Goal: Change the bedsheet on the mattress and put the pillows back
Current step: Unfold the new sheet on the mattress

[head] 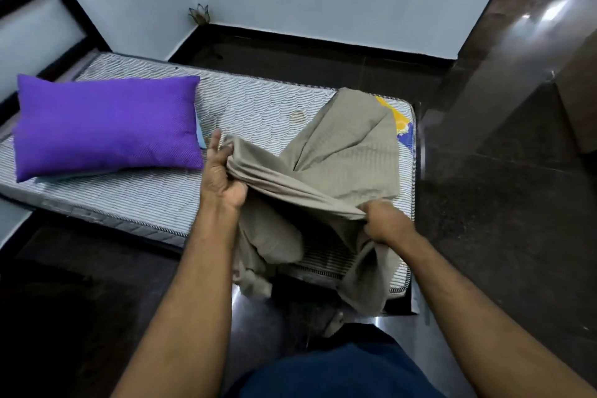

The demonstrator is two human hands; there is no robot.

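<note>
A bare striped mattress [155,191] lies on the dark floor. On its left end rests a purple pillow [106,123], with a light blue one peeking out beneath it. A beige bedsheet [342,152] is bunched over the mattress's right end and hangs down its near side. My left hand [223,178] grips a gathered fold of the sheet at its left. My right hand [384,220] grips the same bunched edge further right. A yellow and blue patterned cloth [402,126] shows under the sheet at the far right corner.
Dark glossy floor [500,203] surrounds the mattress. A white wall with a black skirting runs behind. A dark framed panel [42,19] leans at the far left. A small metal ornament [200,13] sits in the back corner. My blue-clad legs [339,371] are below.
</note>
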